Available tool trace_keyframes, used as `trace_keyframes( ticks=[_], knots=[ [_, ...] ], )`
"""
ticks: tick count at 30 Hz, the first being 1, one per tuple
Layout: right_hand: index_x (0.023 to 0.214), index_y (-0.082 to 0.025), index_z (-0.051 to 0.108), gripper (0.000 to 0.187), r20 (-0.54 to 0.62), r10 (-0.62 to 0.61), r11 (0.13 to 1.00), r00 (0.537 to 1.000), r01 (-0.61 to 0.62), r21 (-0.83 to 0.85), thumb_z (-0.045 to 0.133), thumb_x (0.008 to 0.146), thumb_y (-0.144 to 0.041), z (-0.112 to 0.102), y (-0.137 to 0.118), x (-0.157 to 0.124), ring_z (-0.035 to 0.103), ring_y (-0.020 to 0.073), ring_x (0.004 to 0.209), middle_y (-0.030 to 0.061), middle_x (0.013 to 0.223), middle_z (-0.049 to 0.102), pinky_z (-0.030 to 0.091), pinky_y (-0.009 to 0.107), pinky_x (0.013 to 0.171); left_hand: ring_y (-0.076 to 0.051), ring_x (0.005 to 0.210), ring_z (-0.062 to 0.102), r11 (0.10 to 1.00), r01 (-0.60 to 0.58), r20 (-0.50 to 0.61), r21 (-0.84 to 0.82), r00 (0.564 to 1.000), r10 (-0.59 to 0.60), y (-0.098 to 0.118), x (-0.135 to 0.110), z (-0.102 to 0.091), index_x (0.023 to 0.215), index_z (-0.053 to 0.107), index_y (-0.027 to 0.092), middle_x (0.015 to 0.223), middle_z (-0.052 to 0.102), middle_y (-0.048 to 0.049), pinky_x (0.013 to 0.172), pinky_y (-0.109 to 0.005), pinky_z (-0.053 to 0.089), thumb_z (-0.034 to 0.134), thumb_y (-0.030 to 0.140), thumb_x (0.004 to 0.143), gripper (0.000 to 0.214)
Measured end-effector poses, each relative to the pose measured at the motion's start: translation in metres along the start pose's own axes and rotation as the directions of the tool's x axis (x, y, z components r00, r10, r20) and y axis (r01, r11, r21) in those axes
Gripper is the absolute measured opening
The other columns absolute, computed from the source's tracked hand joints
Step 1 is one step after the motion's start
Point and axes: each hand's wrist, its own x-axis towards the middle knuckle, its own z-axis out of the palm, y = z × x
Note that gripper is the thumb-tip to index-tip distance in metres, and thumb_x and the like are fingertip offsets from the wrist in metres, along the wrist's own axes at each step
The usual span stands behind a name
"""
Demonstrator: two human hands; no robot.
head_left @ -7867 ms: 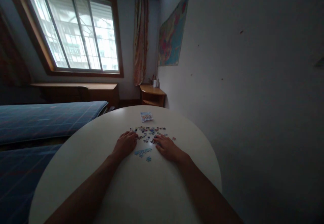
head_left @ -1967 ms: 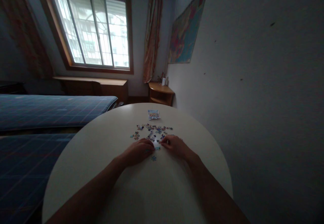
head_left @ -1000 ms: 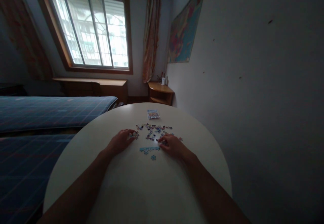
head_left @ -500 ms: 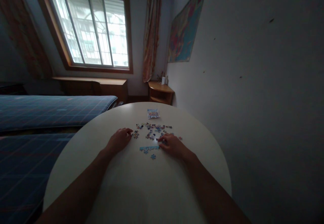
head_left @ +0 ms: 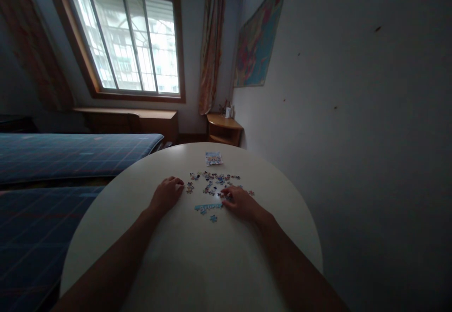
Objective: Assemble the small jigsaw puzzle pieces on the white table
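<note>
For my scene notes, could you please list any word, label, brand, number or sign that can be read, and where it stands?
No text can be read.
Wall map: any lettering is too blurred.
Picture packet: any print is too small.
Puzzle pieces: no legible marks.

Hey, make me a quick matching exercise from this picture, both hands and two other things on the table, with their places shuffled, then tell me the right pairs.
Things
1. Left hand
2. Right hand
3. Picture packet
4. Lone blue piece

Places
A. Toward the far edge of the table, beyond the scattered pieces
B. Nearer the person than the light-blue strip
C. Just left of a small cluster of pieces
D. By the right end of the light-blue strip

Right pairs
1-C, 2-D, 3-A, 4-B
</note>
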Motion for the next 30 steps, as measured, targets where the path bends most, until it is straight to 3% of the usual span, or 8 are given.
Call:
trace_keyframes(
  ticks=[3,6,10,14,21,25,30],
  knots=[
    [0.124,-0.014,0.06,0.04,-0.015,0.016,1.0,1.0,-0.016,-0.009,0.06,0.087,-0.03,0.0,-0.002,0.0,0.061,0.0228,0.103,0.0128,0.116,0.067,0.046,0.035,0.092,-0.025,0.105,0.059,0.971,-0.2,-0.009,-0.129,0.98,0.2,0.005,-0.002,0.009,0.104,0.07,0.022,0.112,0.066,-0.0075,0.096,-0.039,0.046,0.051,0.034,0.091,0.026],
    [0.131,-0.014,0.056,0.042,-0.037,-0.028,0.999,0.999,0.026,-0.04,0.05,0.094,-0.034,0.004,-0.004,0.002,0.055,0.0247,0.118,0.0134,0.128,0.062,0.04,0.039,0.102,-0.024,0.106,0.059,0.944,-0.289,0.008,-0.159,0.956,0.294,0.009,-0.003,0.015,0.104,0.071,0.024,0.114,0.067,-0.0065,0.096,-0.04,0.047,0.054,0.033,0.091,0.024],
    [0.143,-0.025,0.046,0.05,0.022,-0.111,0.99,0.994,0.112,-0.082,0.041,0.098,-0.045,0.017,-0.01,0.004,0.038,0.025,0.137,0.0067,0.147,0.047,0.026,0.045,0.113,-0.024,0.105,0.059,0.949,-0.285,-0.006,-0.133,0.958,0.287,0.008,-0.003,0.015,0.099,0.072,0.024,0.111,0.068,-0.0057,0.096,-0.041,0.047,0.054,0.032,0.09,0.021],
    [0.146,-0.032,0.04,0.054,0.159,-0.091,0.988,0.983,0.109,-0.106,0.032,0.098,-0.056,0.026,-0.017,0.004,0.026,0.0289,0.144,0.0016,0.155,0.036,0.017,0.052,0.115,-0.024,0.104,0.06,0.944,-0.297,-0.019,-0.142,0.955,0.297,0.006,-0.002,0.016,0.099,0.072,0.024,0.111,0.068,-0.0061,0.097,-0.042,0.047,0.053,0.033,0.091,0.023],
    [0.146,-0.027,0.041,0.057,0.207,-0.023,0.991,0.978,0.05,-0.123,0.03,0.098,-0.055,0.012,-0.015,0.0,0.02,0.0313,0.146,0.0034,0.156,0.034,0.016,0.054,0.116,-0.024,0.133,0.043,0.869,-0.425,0.069,-0.253,0.888,0.454,0.025,-0.009,0.018,0.135,0.056,0.024,0.138,0.057,-0.0043,0.112,-0.045,0.036,0.038,0.04,0.1,0.042],
    [0.146,-0.023,0.043,0.059,0.215,0.022,0.99,0.976,0.009,-0.142,0.03,0.099,-0.055,0.002,-0.013,-0.003,0.019,0.0324,0.147,0.0051,0.156,0.032,0.018,0.053,0.116,-0.024,0.139,0.037,0.855,-0.443,0.187,-0.27,0.847,0.498,0.037,-0.014,0.014,0.134,0.057,0.025,0.144,0.052,-0.0012,0.116,-0.045,0.031,0.032,0.043,0.102,0.044],
    [0.145,-0.022,0.044,0.057,0.239,0.078,0.984,0.968,-0.036,-0.176,0.03,0.099,-0.053,-0.005,-0.011,-0.007,0.018,0.036,0.146,0.0064,0.156,0.033,0.018,0.06,0.113,-0.024,0.138,0.038,0.876,-0.41,0.192,-0.252,0.866,0.461,0.036,-0.013,0.012,0.131,0.06,0.024,0.142,0.054,-0.0013,0.117,-0.046,0.029,0.028,0.043,0.103,0.047]
  ],
)
